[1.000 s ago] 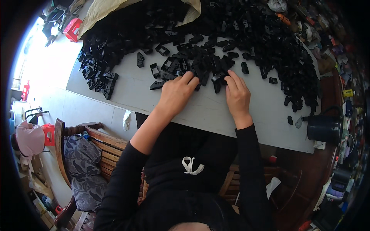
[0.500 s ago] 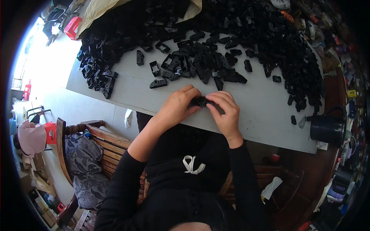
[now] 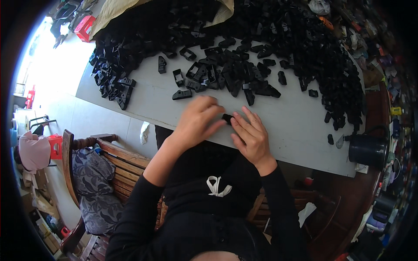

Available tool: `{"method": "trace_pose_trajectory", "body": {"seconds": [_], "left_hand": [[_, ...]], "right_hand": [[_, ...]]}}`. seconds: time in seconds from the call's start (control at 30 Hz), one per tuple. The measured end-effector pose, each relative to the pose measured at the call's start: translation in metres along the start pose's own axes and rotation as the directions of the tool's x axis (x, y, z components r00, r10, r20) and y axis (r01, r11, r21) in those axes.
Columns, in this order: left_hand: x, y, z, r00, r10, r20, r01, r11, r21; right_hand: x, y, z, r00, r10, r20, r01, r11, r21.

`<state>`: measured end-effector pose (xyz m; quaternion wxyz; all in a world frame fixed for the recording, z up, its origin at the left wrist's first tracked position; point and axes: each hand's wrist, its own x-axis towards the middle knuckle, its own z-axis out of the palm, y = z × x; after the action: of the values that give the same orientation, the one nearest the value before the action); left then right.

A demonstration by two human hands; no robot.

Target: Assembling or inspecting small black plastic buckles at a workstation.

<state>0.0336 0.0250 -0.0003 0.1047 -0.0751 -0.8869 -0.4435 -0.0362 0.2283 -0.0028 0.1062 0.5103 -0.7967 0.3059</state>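
Note:
A small black plastic part (image 3: 227,118) lies near the front edge of the grey-white tabletop, between my hands. My right hand (image 3: 252,138) rests its outstretched fingertips on the part's right end, with the thumb apart from it. Just left of the part is my left hand (image 3: 198,122), blurred by motion, its thumb and fingers spread around a gap. Part of the black piece is covered by my right fingers. Beyond my hands sits a loose heap of black plastic parts (image 3: 235,71), some shaped like hollow rectangular frames.
Larger piles of black parts (image 3: 115,65) line the table's back and both sides, partly under a tan sack (image 3: 117,13). A dark mug-like container (image 3: 368,150) stands at the right corner. A wooden bench (image 3: 126,163) with a patterned cushion (image 3: 93,174) is to my left.
Both hands were pinched around the black part. My left hand has moved away leftward and its fingers have opened. My right thumb has come off the part, and its fingers have straightened.

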Motion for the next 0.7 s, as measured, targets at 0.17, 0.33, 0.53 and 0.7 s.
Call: {"method": "trace_pose_trajectory", "body": {"seconds": [0.17,0.33,0.53,0.7], "left_hand": [[-0.019,-0.017,-0.024,0.906,0.083,-0.415,0.189,0.799,0.571],[-0.019,-0.025,-0.017,0.922,-0.080,-0.378,0.198,0.938,0.286],[-0.008,-0.019,0.000,0.966,-0.041,-0.256,0.070,0.992,0.108],[0.009,-0.007,0.020,0.993,-0.060,-0.103,0.054,0.997,-0.060]], "right_hand": [[0.005,0.020,0.003,0.928,0.279,-0.248,-0.264,0.960,0.093],[0.035,0.038,0.007,0.912,0.373,-0.169,-0.375,0.927,0.024],[0.021,0.020,-0.003,0.832,0.548,0.088,-0.537,0.757,0.371],[0.019,0.017,0.006,0.903,0.426,-0.065,-0.344,0.805,0.484]]}}
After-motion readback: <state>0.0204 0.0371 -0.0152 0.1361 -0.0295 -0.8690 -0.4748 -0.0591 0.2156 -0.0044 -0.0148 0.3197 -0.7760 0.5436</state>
